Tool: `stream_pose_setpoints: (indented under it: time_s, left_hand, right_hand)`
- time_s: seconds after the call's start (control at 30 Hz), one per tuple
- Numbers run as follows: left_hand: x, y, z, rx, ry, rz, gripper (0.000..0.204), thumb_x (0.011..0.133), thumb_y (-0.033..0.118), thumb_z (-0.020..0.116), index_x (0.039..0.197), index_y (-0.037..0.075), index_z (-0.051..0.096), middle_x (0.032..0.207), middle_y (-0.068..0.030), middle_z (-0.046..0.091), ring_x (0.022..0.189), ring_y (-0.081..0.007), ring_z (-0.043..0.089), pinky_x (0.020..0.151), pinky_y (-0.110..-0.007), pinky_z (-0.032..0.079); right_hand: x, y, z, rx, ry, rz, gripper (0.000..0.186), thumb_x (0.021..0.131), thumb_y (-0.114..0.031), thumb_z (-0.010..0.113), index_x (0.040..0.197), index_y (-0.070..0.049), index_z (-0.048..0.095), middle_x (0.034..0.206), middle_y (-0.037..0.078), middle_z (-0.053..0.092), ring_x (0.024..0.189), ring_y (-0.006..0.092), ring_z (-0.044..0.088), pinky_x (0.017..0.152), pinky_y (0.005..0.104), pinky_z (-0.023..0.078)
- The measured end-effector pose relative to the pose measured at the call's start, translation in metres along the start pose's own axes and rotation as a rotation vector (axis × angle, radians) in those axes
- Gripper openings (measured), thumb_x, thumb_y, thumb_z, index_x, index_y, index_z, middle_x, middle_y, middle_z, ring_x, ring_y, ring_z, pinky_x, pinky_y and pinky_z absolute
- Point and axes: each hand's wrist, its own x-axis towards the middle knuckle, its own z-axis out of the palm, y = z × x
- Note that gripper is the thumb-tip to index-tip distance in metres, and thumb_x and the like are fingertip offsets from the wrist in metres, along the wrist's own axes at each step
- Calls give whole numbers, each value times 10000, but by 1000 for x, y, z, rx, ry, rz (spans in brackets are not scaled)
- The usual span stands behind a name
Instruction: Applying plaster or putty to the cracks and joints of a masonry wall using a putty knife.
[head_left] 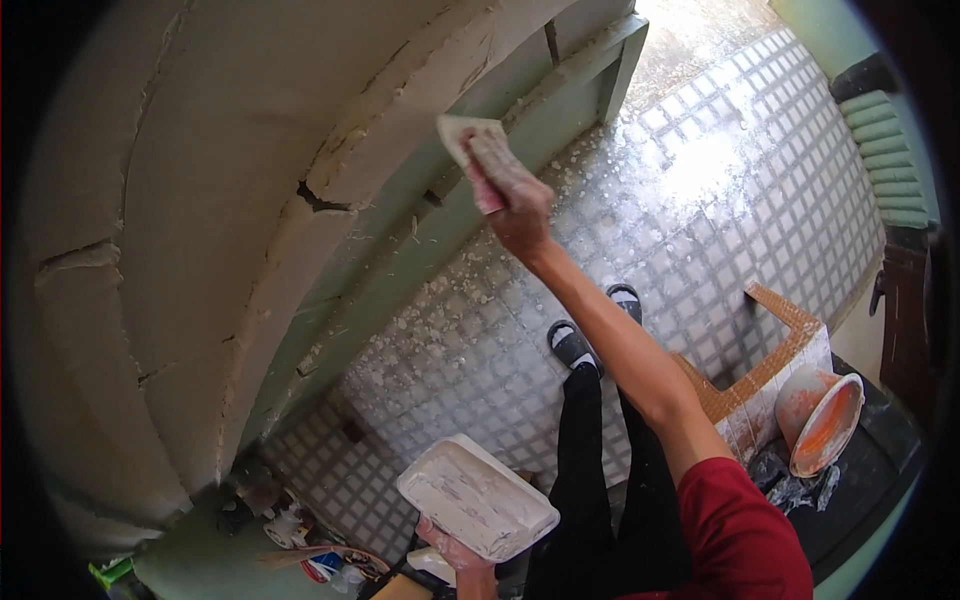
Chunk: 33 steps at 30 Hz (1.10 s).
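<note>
Right hand (pixel 525 215): in head view, upper middle of the frame; clenched round a pale flat scraper (pixel 456 133), slightly blurred.
Blade contact: overlapping the wall (pixel 230 150) edge in the picture; touching or apart, cannot tell.
Left hand (pixel 455 548): bottom of the frame, left of centre; grasping the lower-left side of a white tray (pixel 527 536), grip underneath hidden.
Paste (pixel 470 490): whitish, smeared across the tray's inside.
Wall work: judged as spreading or smoothing paste along the wall.
Next stroke: seems to call for a flat, steady blade, with tray level and near for reloading.
Wall edges: rough ridge (pixel 370 140) curving from upper middle to lower left; broken notch (pixel 322 203) in the upper left, could catch the blade.
Green panel (pixel 400 260): alongside the ridge, probably limiting swing there.
Tiled floor (pixel 420 370): speckled; roomiest toward upper right.
Lower right: brown-and-white chair (pixel 765 380), tilted bucket (pixel 800 410) on black table (pixel 880 470); likely tight for the elbow.
Sandals (pixel 573 345): frame centre, beneath the right forearm's reach.
</note>
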Motion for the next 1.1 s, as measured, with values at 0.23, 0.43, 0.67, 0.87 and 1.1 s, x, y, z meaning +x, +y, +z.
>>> stream_pose_setpoints:
  time_s: [0.23, 0.43, 0.67, 0.87, 1.1]
  left_hand:
    - [3, 0, -6, 21, -1, -3, 808, 774, 575, 495, 1427, 138, 309, 1421, -106, 370, 1245, -339, 407, 1013, -499, 361]
    - [5, 6, -22, 30, -1, -15, 809, 772, 591, 487, 1423, 141, 321, 1424, -102, 368, 1250, -334, 398, 1017, -495, 354]
    - [5, 4, -14, -6, -46, 10, 795, 760, 574, 529, 1389, 117, 366, 1379, -93, 417, 1222, -320, 424, 1012, -468, 364]
    - [-6, 13, 3, -5, -213, 14, 802, 779, 616, 457, 1414, 141, 337, 1429, -82, 356, 1253, -331, 382, 1036, -477, 329]
    - [0, -12, 49, -35, -201, 0, 820, 769, 612, 494, 1418, 141, 321, 1428, -83, 355, 1251, -334, 383, 1027, -493, 334]
  right_hand:
    - [74, 26, -46, 52, 218, 229, 320, 880, -64, 572, 1196, -87, 620, 1098, 132, 662, 952, 156, 624, 824, 269, 484]
    - [42, -14, -12, 243, -31, 68, 315, 872, -68, 589, 1181, -112, 632, 1134, 108, 645, 999, 194, 646, 854, 319, 508]
    - [30, -40, -27, 296, -226, 120, 371, 833, 23, 543, 1172, -101, 633, 1121, 154, 630, 1005, 221, 650, 860, 310, 507]
    - [109, 33, -127, 435, 178, 409, 351, 831, 56, 538, 1175, 32, 605, 1084, 95, 673, 948, 118, 614, 811, 241, 482]
    - [175, 112, -183, 232, 205, 293, 294, 824, -36, 591, 1104, 37, 642, 895, 60, 691, 777, 104, 600, 726, 255, 484]
